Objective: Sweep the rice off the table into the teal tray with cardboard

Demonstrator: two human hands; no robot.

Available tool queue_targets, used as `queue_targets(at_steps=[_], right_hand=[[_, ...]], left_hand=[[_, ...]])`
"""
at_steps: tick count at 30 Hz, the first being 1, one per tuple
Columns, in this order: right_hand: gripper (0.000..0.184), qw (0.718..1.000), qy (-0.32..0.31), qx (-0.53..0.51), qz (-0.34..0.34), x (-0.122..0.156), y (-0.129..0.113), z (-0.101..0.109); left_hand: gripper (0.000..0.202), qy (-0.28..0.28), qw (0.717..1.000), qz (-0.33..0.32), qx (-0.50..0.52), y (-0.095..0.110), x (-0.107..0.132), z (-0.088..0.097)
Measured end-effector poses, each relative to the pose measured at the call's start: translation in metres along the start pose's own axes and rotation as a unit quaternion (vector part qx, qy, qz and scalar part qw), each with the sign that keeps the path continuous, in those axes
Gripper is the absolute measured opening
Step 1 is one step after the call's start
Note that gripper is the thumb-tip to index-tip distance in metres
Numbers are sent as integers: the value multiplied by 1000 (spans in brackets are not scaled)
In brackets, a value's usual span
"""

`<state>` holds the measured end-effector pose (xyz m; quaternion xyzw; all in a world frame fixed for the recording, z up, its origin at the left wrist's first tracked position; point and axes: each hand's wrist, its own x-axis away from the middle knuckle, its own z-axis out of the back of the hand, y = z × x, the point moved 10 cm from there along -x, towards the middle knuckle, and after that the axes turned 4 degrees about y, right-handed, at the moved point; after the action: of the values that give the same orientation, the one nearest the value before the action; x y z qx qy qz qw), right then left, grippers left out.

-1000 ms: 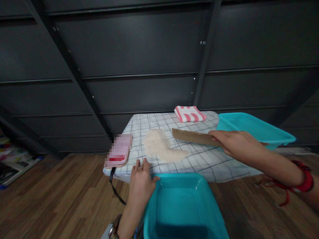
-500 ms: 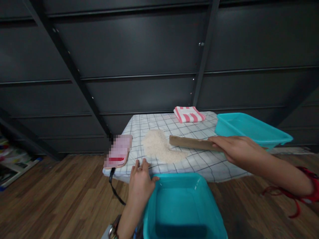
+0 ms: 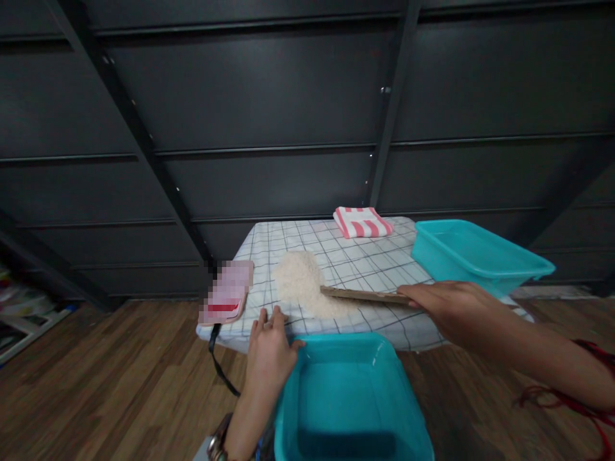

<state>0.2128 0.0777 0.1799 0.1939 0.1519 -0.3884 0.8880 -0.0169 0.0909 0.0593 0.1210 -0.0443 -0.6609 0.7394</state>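
A heap of white grains (image 3: 298,278), which looks like rice, lies on the checked cloth. My right hand (image 3: 446,307) grips one end of a brown cardboard strip (image 3: 365,295). The strip's far end touches the grains' right side, and its thin edge shows upward. My left hand (image 3: 271,349) rests at the front edge of the cloth, fingers apart, with the thumb on the rim corner of a teal tub (image 3: 343,339). This near tub sits against the cloth's front edge, below the grains; no grains show inside it.
A second teal tub (image 3: 480,246) stands at the table's right side. A folded pink-and-white striped cloth (image 3: 362,222) lies at the back. A pink phone (image 3: 229,291) with a black strap lies on the left. Dark panels rise behind the checked tablecloth (image 3: 269,240).
My right hand has moved toward me with the cardboard strip, which has tilted from showing its broad face to its thin edge. My left hand remains in place.
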Motion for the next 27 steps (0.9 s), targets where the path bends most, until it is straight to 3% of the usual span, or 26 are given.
queue_targets(at_steps=[4, 8, 14, 22, 27], right_hand=[[32, 999, 21, 43, 19, -7, 8, 10], [28, 994, -7, 104, -12, -10, 24, 0], [29, 996, -7, 83, 27, -6, 14, -9], [34, 994, 60, 20, 88, -5, -4, 13], [29, 990, 97, 69, 74, -12, 6, 25]], left_hand=[[62, 1, 1000, 1, -7, 0, 0, -1], [62, 8, 1000, 1, -1, 0, 0, 0], [66, -15, 1000, 18, 5, -1, 2, 0], [64, -25, 1000, 19, -5, 0, 0, -1], [57, -22, 1000, 17, -8, 0, 1, -2]])
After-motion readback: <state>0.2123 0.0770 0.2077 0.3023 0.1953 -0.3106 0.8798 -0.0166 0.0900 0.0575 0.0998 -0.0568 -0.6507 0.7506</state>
